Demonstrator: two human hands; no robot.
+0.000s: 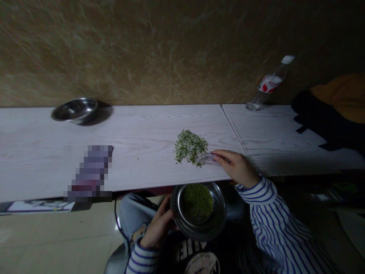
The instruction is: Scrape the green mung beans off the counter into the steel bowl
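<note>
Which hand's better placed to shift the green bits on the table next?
Right, I'd say: the right hand holds a clear piece at the edge of the green bits. The left hand is busy with the bowl, below the table.

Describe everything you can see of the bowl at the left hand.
The bowl is round, shiny and silvery, apparently metal, with a broad rim. A smaller ring shows inside; whether that is a step or a second, nested bowl, I cannot tell. Small green grains cover its floor. It sits opening upward, just below the front edge of the white tabletop, above the person's lap. The left hand grips its left rim; its underside is hidden.
</note>
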